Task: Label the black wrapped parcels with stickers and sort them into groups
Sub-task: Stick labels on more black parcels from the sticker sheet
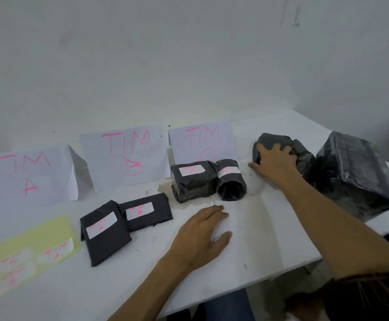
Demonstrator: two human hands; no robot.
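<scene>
On the white table [246, 251], right hand [272, 161] fingers curled around a lumpy, crinkled black parcel [281, 144]; left hand [202, 235] flat, relaxed.

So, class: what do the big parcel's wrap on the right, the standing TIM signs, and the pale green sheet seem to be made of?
Big parcel: probably thin black plastic film; it is glossy, creased and catches highlights.
TIM signs: plain white paper, matt, folded to stand, lettered in pink marker.
Pale green sheet: likely sticker backing paper; white labels lie on it. Whether it is waxy cannot be told.
</scene>
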